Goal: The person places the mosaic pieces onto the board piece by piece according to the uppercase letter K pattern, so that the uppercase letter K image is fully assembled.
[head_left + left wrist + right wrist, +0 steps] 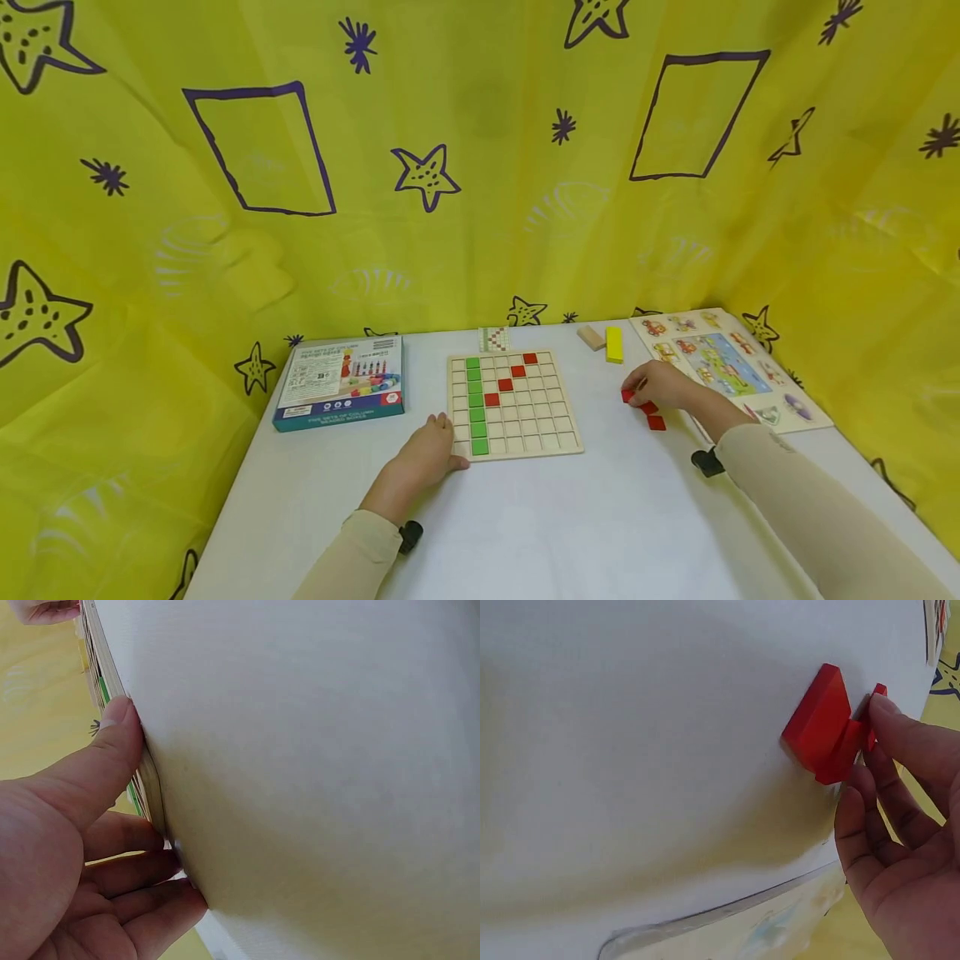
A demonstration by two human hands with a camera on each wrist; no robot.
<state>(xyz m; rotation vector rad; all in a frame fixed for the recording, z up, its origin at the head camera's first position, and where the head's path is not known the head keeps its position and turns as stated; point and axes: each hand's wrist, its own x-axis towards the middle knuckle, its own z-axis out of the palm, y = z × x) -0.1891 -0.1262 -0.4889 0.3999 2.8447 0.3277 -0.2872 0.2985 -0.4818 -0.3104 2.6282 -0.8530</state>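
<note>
A wooden grid board (pixel 525 421) lies on the white table, with a column of green tiles (pixel 477 414) and a diagonal of several red tiles (pixel 506 385). My left hand (pixel 423 450) holds the board's near left corner, thumb on the front edge and fingers bent around the left side. To the board's right, my right hand (pixel 660 387) pinches a red tile (pixel 880 691) between thumb and fingers. Beside it, one loose red tile (pixel 821 724) lies on the table and another red tile (pixel 841 754) leans over it, close to the fingertips.
Behind the board lies a small pattern card (pixel 493 339). A yellow block (pixel 614 344) and a plain wooden block (pixel 592 337) are at the back right. The boxed toy set (pixel 341 379) sits left, a picture puzzle board (pixel 795 425) right. Yellow curtain (pixel 480 250) surrounds the table.
</note>
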